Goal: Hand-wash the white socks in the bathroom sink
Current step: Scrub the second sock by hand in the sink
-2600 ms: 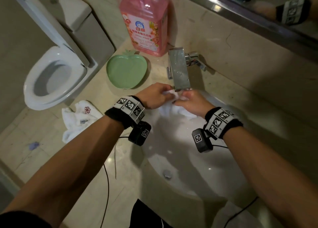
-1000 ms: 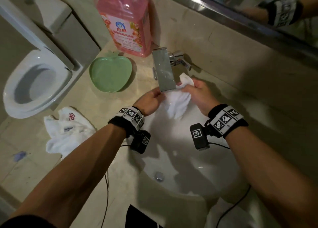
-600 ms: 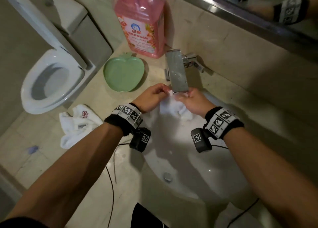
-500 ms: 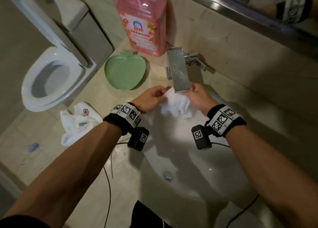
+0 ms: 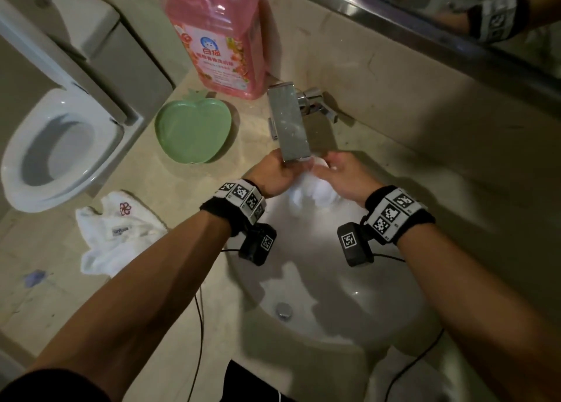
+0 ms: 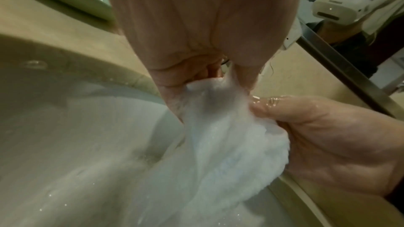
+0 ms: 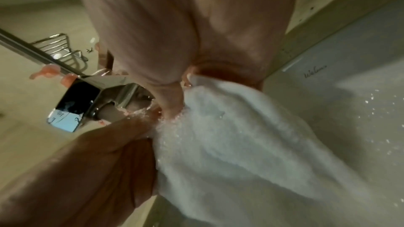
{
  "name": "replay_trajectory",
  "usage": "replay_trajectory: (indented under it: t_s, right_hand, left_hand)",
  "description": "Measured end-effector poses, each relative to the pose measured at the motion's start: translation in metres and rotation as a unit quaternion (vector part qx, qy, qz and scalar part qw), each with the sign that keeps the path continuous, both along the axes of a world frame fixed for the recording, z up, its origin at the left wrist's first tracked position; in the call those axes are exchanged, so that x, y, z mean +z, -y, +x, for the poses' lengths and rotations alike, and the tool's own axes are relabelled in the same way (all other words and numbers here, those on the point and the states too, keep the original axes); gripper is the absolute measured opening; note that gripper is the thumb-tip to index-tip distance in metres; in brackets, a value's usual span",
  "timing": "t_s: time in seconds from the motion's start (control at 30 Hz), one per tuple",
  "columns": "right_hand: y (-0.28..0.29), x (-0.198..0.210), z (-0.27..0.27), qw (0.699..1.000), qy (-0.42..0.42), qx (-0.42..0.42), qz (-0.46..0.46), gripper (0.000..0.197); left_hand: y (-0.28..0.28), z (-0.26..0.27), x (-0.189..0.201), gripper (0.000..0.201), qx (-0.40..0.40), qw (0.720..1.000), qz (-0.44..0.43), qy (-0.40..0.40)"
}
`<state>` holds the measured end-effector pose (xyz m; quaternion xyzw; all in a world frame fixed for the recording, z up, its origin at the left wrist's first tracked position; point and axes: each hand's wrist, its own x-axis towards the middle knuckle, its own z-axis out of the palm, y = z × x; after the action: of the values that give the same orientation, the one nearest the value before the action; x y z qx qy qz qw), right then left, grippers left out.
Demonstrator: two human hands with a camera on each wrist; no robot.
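I have the white sock [image 5: 309, 189] bunched between both hands directly under the tap [image 5: 291, 125], at the back edge of the sink [image 5: 349, 295]. My left hand [image 5: 273, 173] has its grip clamped on the upper folds, and my right hand [image 5: 343, 177] pinches the cloth from the other side, so the fabric stays in the stream, which wets my fingers in the wrist views, while the loose end hangs into the basin. Holding it high and close to the spout lets me rub one fold against another, I judge. A second white sock [image 5: 118, 231] lies on the counter [image 5: 182, 280] near its left edge, waiting. Toward the back left corner sit a green apple-shaped dish [image 5: 194, 131] and a pink detergent bottle [image 5: 218, 34]. The counter is beige stone, a mirror [image 5: 455, 9] runs above, and a toilet [image 5: 57, 146] stands left of it.
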<state>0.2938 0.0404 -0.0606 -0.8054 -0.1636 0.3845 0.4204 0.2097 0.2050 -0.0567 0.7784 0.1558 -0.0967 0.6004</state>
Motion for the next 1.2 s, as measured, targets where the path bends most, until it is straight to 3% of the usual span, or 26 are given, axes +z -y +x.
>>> replay_trajectory:
  t_s: [0.07,0.17,0.23,0.37,0.5,0.6,0.67,0.7,0.77,0.83,0.9,0.93,1.0,1.07,1.13,1.2]
  right_hand:
    - [0.001,0.000,0.000,1.000,0.007,-0.006,0.017,0.011]
    - [-0.004,0.003,0.000,0.997,-0.024,-0.051,0.052,0.034]
    - [-0.005,0.005,0.001,0.998,-0.026,-0.046,0.046,0.045]
    - [-0.013,0.007,-0.001,0.998,0.000,0.064,0.002,0.029]
    - [-0.033,0.008,-0.012,0.991,-0.041,0.118,0.047,0.011]
    - [-0.043,0.006,-0.013,0.996,-0.053,0.050,0.046,0.012]
    - [-0.044,0.005,-0.010,0.996,-0.059,0.006,0.072,0.023]
    - [-0.044,0.005,-0.009,0.994,-0.068,-0.016,0.081,0.026]
    - [-0.040,0.006,-0.005,0.992,-0.080,-0.061,0.081,0.021]
    - [-0.034,0.009,0.000,0.988,-0.083,-0.101,0.083,0.022]
    - [-0.027,0.010,0.006,0.984,-0.091,-0.122,0.098,0.023]
    - [-0.022,0.009,0.008,0.984,-0.093,-0.120,0.091,0.029]
    - [-0.010,0.008,0.011,0.991,-0.089,-0.093,0.042,0.059]
    - [0.000,0.005,0.009,0.999,-0.045,-0.017,-0.017,0.076]
    - [0.004,0.005,0.004,0.996,0.024,0.059,-0.063,0.055]
    - [0.003,0.004,0.001,0.993,0.060,0.076,-0.072,0.033]
  left_hand:
    - [0.003,0.000,-0.002,0.016,0.026,0.999,-0.036,-0.017]
    - [0.001,-0.005,-0.005,0.019,0.067,0.992,-0.079,-0.076]
    - [-0.006,-0.009,-0.005,0.017,0.071,0.993,-0.082,-0.044]
    - [-0.021,-0.012,0.001,0.029,0.032,0.999,-0.032,0.007]
    - [-0.029,-0.014,0.005,0.031,0.008,0.999,0.025,-0.021]
    - [-0.035,-0.019,0.004,0.004,0.076,0.996,0.030,-0.022]
    - [-0.035,-0.021,0.001,0.007,0.111,0.992,-0.005,-0.056]
    - [-0.035,-0.022,-0.004,0.011,0.100,0.992,-0.012,-0.077]
    - [-0.032,-0.027,-0.018,0.022,0.001,0.994,0.031,-0.104]
    - [-0.027,-0.033,-0.030,0.018,-0.078,0.989,0.069,-0.106]
    - [-0.021,-0.032,-0.036,0.016,-0.055,0.994,0.058,-0.080]
    - [-0.018,-0.029,-0.035,0.010,-0.021,0.997,0.028,-0.065]
    - [-0.013,-0.021,-0.033,0.019,0.023,0.999,-0.024,-0.030]
    - [-0.011,-0.014,-0.025,0.024,0.010,1.000,-0.006,-0.007]
    - [-0.008,-0.007,-0.017,0.020,-0.020,1.000,0.018,0.003]
    - [-0.006,-0.003,-0.009,0.021,-0.036,0.999,0.036,0.000]
